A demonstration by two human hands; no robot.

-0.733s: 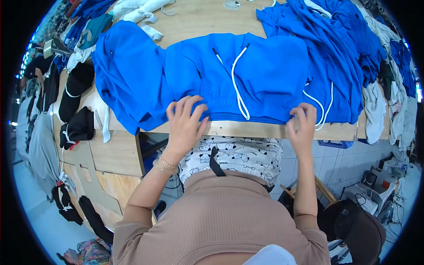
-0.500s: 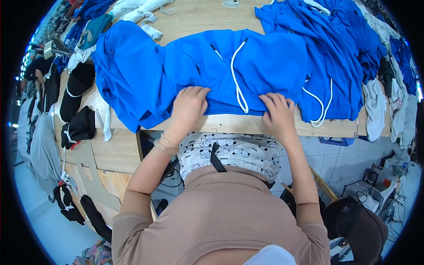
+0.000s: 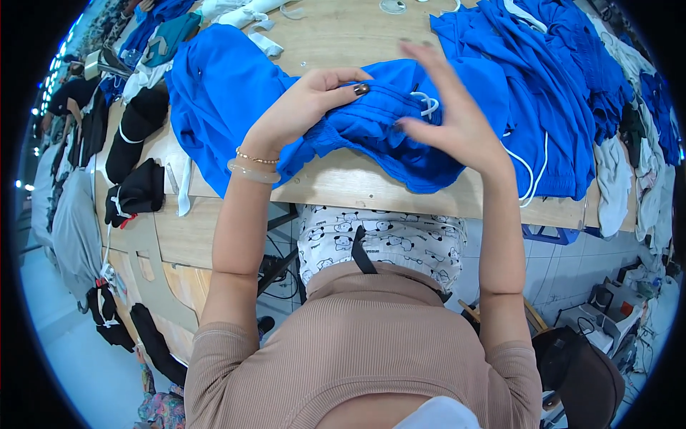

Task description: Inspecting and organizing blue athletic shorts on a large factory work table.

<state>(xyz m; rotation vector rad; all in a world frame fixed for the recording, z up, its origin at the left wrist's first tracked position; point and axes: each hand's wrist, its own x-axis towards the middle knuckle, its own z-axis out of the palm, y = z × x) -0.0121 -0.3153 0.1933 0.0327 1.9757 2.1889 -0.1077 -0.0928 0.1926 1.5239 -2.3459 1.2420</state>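
A blue garment with white drawcords (image 3: 371, 121) lies bunched near the front edge of a wooden worktable (image 3: 357, 187). My left hand (image 3: 304, 104) grips the gathered waistband fabric and lifts it off the table. My right hand (image 3: 450, 114) hovers just right of it with fingers spread, touching or nearly touching the bunched cloth beside a white cord (image 3: 426, 104). Bracelets circle my left wrist.
A pile of more blue garments (image 3: 564, 86) covers the table's right side, with pale cloth (image 3: 614, 179) hanging at its edge. Black garments (image 3: 136, 193) lie at the left. White fabric strips (image 3: 250, 21) sit at the back. A dark chair (image 3: 579, 372) stands lower right.
Both hands have come up from pressing the flat garment at the table edge; the left has gathered the waistband into a bunch, and the right has lifted with fingers apart.
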